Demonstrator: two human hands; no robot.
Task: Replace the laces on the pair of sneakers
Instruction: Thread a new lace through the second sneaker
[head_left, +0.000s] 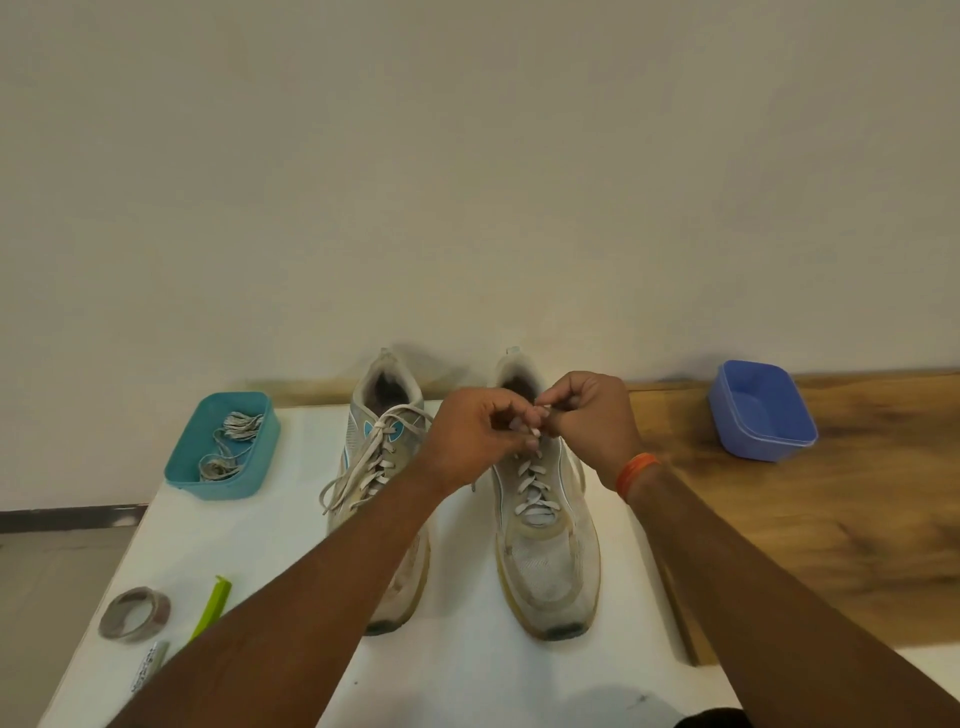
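Both hands meet over the right sneaker (545, 525) on the desk (467, 670). The left hand (470, 441) and right hand (592, 415) pinch its lace (535, 488) ends in curled fingers (535, 415). The left sneaker (382, 467) stands beside it.

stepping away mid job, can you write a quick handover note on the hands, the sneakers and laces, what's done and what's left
Hands: left hand and right hand both pinch the lace ends at the top of the right-side sneaker.
Things: both sneakers stand on the white table, toes toward the person. Left-side sneaker is laced, ends loose. Teal tub holds bundled laces; blue tub is empty.
Done: no laces removed yet.
Left: unlace both sneakers, thread in the replacements.
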